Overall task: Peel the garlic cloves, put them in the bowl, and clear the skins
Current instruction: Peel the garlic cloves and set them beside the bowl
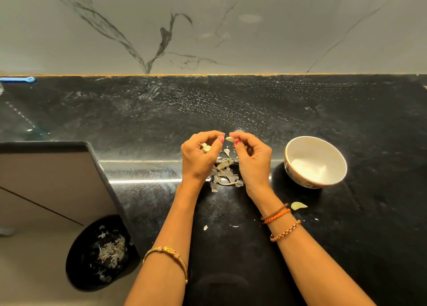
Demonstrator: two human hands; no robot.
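Above skins (225, 174): left hand (198, 159) cups cloves (206, 147), right hand (253, 160) pinches one (230, 139); slip risk, misses bowl (315, 162).

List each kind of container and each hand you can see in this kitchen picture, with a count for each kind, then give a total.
Bowls on the counter: 1, the white bowl, nothing visible in it
Bins on the floor: 1, the black bin, holding skins
Hands: 2, the left hand and right hand, each holding garlic
Total: 4
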